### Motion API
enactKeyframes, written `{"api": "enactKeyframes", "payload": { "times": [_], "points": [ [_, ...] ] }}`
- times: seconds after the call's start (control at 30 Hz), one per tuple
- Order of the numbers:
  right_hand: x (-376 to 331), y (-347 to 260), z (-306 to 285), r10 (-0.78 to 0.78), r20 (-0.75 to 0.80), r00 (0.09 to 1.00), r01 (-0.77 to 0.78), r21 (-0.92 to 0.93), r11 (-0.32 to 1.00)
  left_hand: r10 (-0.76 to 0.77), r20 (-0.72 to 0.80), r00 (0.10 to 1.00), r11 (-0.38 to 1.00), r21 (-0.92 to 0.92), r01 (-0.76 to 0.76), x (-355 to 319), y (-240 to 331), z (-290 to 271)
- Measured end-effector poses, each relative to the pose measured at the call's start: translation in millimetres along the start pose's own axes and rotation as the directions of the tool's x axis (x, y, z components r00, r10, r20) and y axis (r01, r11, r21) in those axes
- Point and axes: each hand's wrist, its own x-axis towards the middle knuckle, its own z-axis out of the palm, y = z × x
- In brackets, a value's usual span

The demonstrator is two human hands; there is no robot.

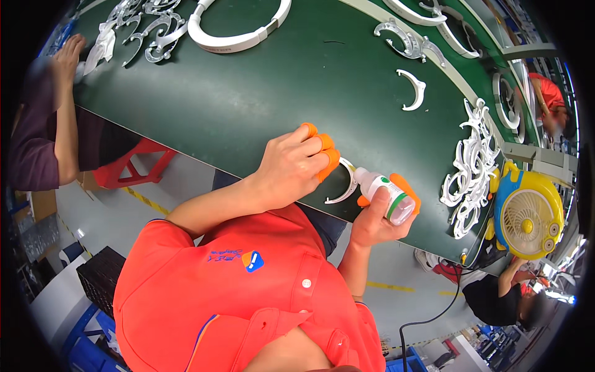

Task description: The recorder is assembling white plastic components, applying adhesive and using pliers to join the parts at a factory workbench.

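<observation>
The person in the orange shirt leaned over the dark green table. Their left hand lay palm down near the table's edge, fingers pressed together and capped with orange finger cots, the tips pinning a white curved plastic piece flat to the surface. At about three o'clock from that hand, the right hand was curled around a small white squeeze bottle, fingers wrapped about its body, its nozzle end just touching the curved piece. Whether anything came out of the nozzle I could not tell.

Another white crescent part lay alone toward one o'clock, well apart. A heap of white curved parts sat at three o'clock by a yellow desk fan. At eleven o'clock lay a large white ring and silver-grey curved parts. A co-worker's hand rested at the table's far ten o'clock edge.
</observation>
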Motion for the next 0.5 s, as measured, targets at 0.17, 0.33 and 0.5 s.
{"api": "enactKeyframes", "payload": {
  "times": [0.17,0.33,0.5],
  "points": [
    [-0.7,5.0,0.0,-0.030,-0.016,0.999,0.030,0.012,0.999,-0.005,0.009,1.000,1.000,0.002,0.005,-0.6,-0.2,0.1],
    [-0.6,8.2,-2.6,-0.061,0.000,0.998,0.061,0.001,0.998,-0.007,-0.006,1.000,1.000,-0.007,0.007,1.9,1.2,-0.5],
    [-0.2,7.7,-2.2,-0.015,-0.018,1.000,0.016,0.036,0.999,-0.008,-0.004,1.000,1.000,-0.003,0.008,2.4,1.3,-0.5]
  ]
}}
